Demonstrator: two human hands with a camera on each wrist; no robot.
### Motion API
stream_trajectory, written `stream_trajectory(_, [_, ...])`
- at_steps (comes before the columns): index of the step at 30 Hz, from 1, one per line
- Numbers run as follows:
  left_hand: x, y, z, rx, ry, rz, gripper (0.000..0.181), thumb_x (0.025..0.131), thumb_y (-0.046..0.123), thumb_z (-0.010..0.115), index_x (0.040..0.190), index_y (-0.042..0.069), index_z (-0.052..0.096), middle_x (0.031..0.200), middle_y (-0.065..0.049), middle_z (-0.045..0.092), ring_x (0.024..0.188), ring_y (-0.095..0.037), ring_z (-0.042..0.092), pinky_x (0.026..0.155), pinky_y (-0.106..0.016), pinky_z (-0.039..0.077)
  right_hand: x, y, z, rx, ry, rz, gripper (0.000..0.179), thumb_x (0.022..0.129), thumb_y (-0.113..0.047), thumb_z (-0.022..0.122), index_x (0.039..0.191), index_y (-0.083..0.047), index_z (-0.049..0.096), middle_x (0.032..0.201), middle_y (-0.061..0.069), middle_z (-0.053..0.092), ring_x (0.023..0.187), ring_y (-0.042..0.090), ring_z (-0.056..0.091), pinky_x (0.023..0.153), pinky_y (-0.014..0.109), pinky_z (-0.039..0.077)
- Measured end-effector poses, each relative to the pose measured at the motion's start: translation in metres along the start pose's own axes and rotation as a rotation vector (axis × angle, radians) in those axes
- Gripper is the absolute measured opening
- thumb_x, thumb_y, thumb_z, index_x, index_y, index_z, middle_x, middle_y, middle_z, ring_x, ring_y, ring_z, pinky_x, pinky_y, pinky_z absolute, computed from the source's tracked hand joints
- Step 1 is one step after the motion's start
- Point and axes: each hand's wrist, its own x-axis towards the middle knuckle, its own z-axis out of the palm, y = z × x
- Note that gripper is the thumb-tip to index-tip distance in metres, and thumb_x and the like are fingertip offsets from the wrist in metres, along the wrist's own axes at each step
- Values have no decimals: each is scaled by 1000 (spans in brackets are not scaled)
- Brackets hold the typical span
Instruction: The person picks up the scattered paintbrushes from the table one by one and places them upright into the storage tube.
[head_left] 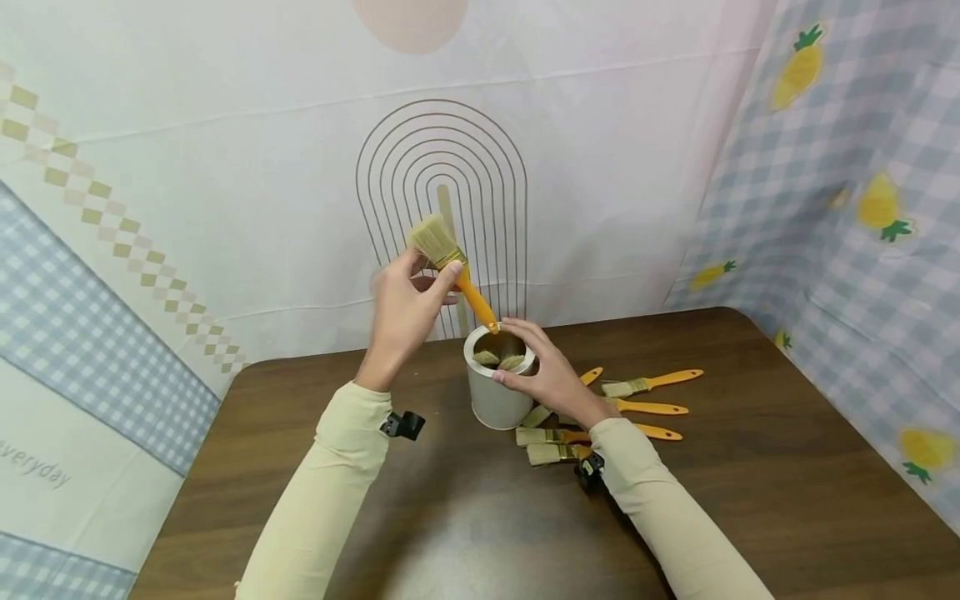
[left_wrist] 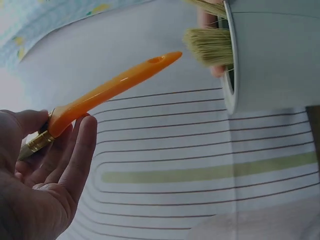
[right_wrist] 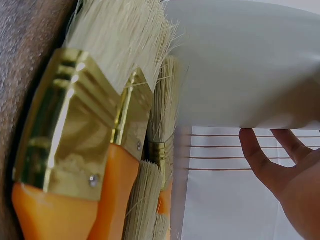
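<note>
My left hand [head_left: 411, 287] pinches a paintbrush [head_left: 474, 298] near its gold ferrule, bristles up. The orange handle slants down, its tip over the mouth of a white can [head_left: 491, 400]. In the left wrist view, the handle [left_wrist: 117, 87] points at the can [left_wrist: 280, 60], with a gap between them in that view. Inside the can stand other brushes, whose pale bristles [left_wrist: 210, 46] show at the rim; their handles are hidden. My right hand [head_left: 551, 375] grips the can near its top, thumb on the near side and fingers at the far rim.
Several orange-handled paintbrushes [head_left: 652, 408] lie on the brown wooden table [head_left: 300, 475] right of the can, partly under my right wrist. Close up, two ferrules [right_wrist: 70, 125] fill the left of the right wrist view. A patterned cloth [head_left: 600, 167] hangs behind the table.
</note>
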Motion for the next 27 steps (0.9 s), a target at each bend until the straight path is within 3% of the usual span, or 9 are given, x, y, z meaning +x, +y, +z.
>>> stream_trajectory(5, [5,-12,8,-9,-25,-88,33,106,19,66,130,-4,64,117,-21,71,93,-38,77,72,-35,64,1,0,-1,-14,-8,9,75,95,-27,81,160,-23,45,169,1,31,158,29,26,120,67,28])
stream_trajectory(13, [0,-35,20,74,-57,-184,38,110,26,59,124,-8,69,114,-25,73,85,-40,76,70,-38,64,4,1,-2,-31,-3,-13,75,95,-36,80,160,-23,45,169,2,31,157,29,27,120,67,27])
stream_trajectory(21, [-12,-46,22,227,-133,-179,30,104,22,68,118,-4,74,106,-20,76,82,-34,77,69,-36,61,2,1,-1,-26,-8,-4,75,95,-31,81,160,-24,45,169,-3,31,156,26,29,121,65,28])
stream_trajectory(24, [-17,-48,23,309,-153,-164,25,99,18,72,116,0,75,104,-15,76,81,-28,75,67,-32,59,2,2,-1,-19,-5,-6,75,95,-28,81,160,-23,45,169,-2,32,156,27,29,121,64,29])
stream_trajectory(27, [-22,-48,23,426,-153,-133,16,94,17,75,105,5,75,90,-8,75,69,-18,67,61,-30,53,1,2,-1,-1,-5,-2,75,95,-23,81,161,-19,44,170,2,31,157,29,27,121,65,28])
